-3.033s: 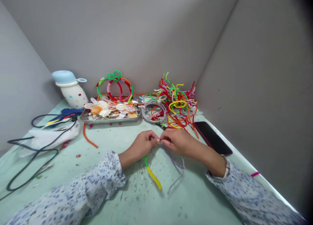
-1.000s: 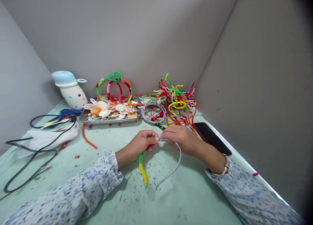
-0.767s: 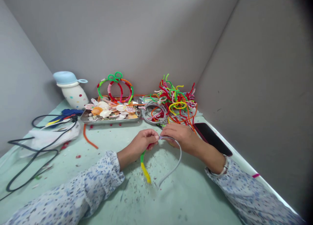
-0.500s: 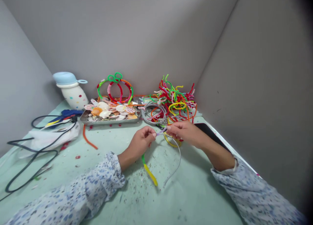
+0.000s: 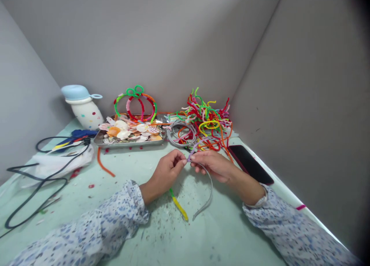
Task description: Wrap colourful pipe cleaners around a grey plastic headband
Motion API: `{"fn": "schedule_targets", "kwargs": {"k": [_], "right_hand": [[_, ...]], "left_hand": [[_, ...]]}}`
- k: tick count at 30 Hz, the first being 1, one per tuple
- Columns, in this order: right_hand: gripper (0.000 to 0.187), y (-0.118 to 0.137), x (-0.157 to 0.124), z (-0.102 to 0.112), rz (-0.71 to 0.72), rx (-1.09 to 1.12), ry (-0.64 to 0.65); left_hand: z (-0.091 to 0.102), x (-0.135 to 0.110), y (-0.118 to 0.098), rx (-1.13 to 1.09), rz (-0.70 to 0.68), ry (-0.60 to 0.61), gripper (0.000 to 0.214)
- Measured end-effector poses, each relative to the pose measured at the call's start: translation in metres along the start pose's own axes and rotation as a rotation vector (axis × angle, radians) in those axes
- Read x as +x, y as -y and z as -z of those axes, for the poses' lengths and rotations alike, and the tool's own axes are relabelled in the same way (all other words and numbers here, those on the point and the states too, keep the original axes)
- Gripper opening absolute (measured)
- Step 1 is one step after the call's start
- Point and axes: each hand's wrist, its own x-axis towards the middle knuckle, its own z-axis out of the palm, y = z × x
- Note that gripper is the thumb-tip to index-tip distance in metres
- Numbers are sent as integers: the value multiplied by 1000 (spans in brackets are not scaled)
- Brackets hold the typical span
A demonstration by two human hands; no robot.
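My left hand (image 5: 167, 170) is closed in a pinch on a thin grey headband (image 5: 208, 191) that curves down toward me; its near end is wrapped in green and yellow pipe cleaner (image 5: 179, 205). My right hand (image 5: 212, 165) pinches a purple pipe cleaner (image 5: 194, 149) right where it meets the headband, fingertips almost touching those of the left hand. Both hands hover just above the pale green table (image 5: 121, 173).
A metal tray of seashells (image 5: 130, 133) stands behind the hands, with a pipe-cleaner pumpkin (image 5: 135, 102) beyond it. A tangled pile of coloured pipe cleaners (image 5: 208, 119) and grey wire coils (image 5: 181, 132) sit at back right. A phone (image 5: 250, 163), black cables (image 5: 37, 173), an orange pipe cleaner (image 5: 103, 163) and a jar (image 5: 83, 108) lie around.
My right hand pulled the purple pipe cleaner out to the right, then came back to the left hand. The headband swung a little; the left hand stayed put.
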Motion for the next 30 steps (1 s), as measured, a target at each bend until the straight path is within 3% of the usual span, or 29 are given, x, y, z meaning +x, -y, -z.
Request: {"fn": "schedule_targets", "kwargs": {"k": [15, 30], "right_hand": [[16, -3, 3, -2, 36, -22, -83], [14, -4, 4, -1, 98, -311, -142]], "left_hand": [[-1, 1, 3, 25, 18, -22, 15], [-1, 5, 8, 2, 103, -15, 14]]}}
